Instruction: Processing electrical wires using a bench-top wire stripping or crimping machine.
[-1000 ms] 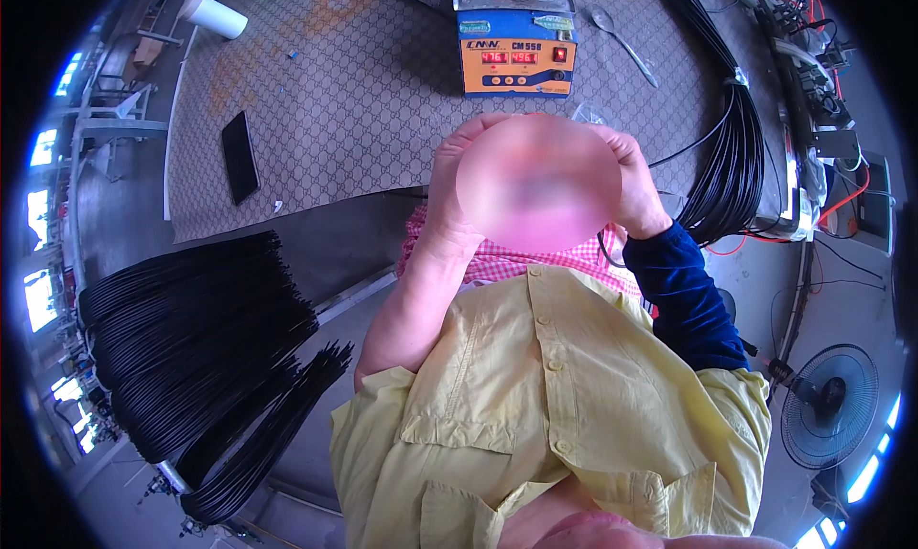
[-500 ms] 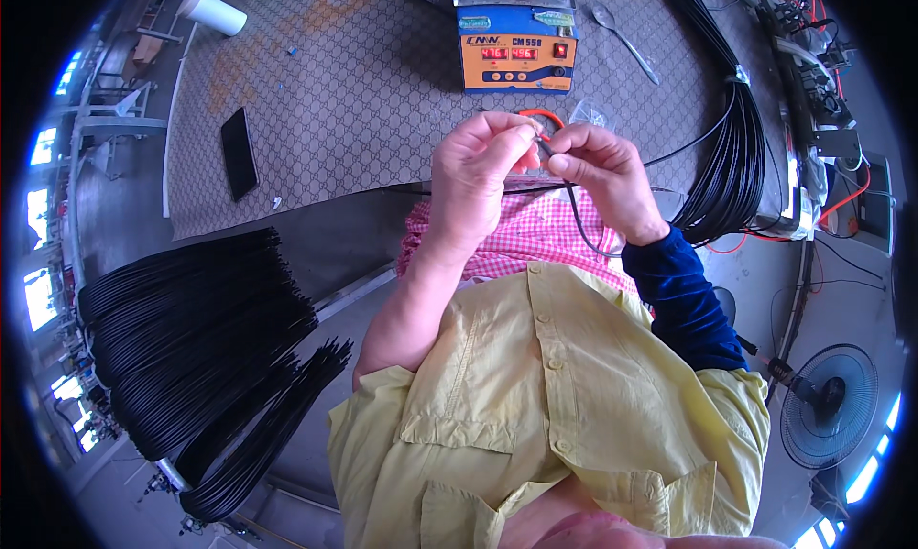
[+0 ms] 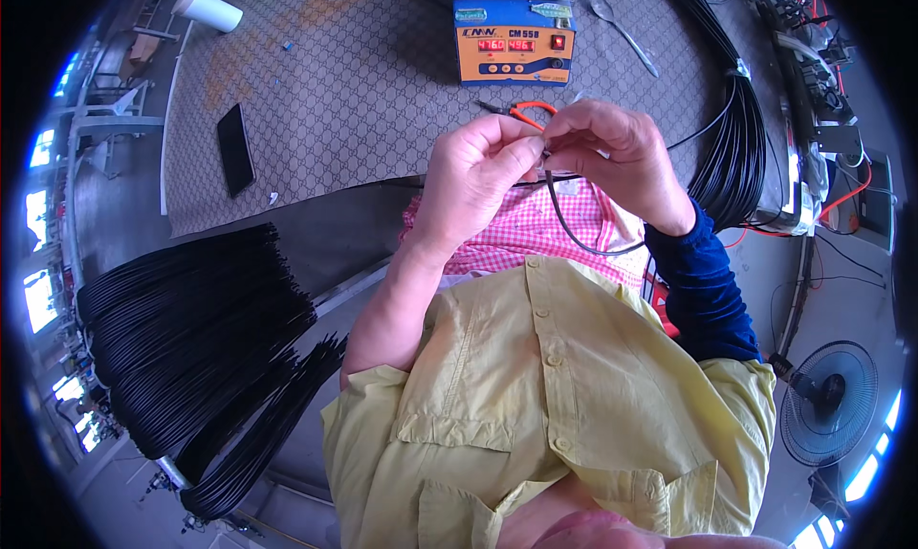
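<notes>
- Thin black cable [image 3: 574, 226]: smooth, glossy, looping down from the fingertips over pink checked cloth, in front of the chest.
- Left hand [image 3: 475, 171]: pinched onto the cable's upper end.
- Right hand [image 3: 612, 152]: fingers closed on the same end, touching the left.
- Counter [image 3: 344, 80]: patterned brown woven covering.
- Orange-and-blue box unit [image 3: 513, 34], red display: behind the hands.
- Black cable bundles [image 3: 196, 329]: left side.
- Versus half a second earlier: hands sit slightly lower, grip unchanged.

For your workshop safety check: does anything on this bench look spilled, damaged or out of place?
Only the paper cup stands out: it lies tipped on its side at the mat's far left corner, with no spill visible. Both hands pinch a black cable.
</notes>
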Tool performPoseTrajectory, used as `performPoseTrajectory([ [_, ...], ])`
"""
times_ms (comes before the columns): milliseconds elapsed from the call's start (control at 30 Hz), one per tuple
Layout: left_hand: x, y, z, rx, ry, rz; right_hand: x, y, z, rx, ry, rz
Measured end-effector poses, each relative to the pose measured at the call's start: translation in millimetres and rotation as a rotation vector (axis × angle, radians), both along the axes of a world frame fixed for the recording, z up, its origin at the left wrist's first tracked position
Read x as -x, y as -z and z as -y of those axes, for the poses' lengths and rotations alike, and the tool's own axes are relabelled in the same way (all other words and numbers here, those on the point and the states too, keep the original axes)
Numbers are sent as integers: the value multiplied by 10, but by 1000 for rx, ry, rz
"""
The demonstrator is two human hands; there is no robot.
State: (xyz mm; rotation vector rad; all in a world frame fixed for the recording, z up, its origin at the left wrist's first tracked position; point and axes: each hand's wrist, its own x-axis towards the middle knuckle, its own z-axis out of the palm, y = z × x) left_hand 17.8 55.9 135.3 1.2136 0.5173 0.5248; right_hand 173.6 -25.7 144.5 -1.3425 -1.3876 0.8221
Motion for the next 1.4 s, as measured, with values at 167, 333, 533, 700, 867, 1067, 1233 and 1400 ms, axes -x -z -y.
performPoseTrajectory([
  [167, -20, -45, 37, -25, -25, -64, -40, -20, -36, -229, -14, 358],
  [333, -30, -39, 67, -47, -56, -90, -56, 0, -54, -231, -14, 375],
  [533, -58, -3, 111, -1, -159, -23, 24, 1, -33, -208, 42, 315],
  [700, -73, 12, 141, 54, -207, -2, 32, 62, 10, -114, 114, 125],
  [867, -81, 100, 162, -79, -241, 29, 7, 43, 2, -89, 104, 191],
  [1067, -107, 121, 142, -999, -457, -38, -35, -58, -57, -152, 11, 368],
  [1233, -126, 134, 153, -1063, -505, -32, 4, -89, -74, -167, 40, 364],
  [1400, -135, 127, 142, -1110, -479, -46, -30, -75, -105, -147, 41, 303],
])
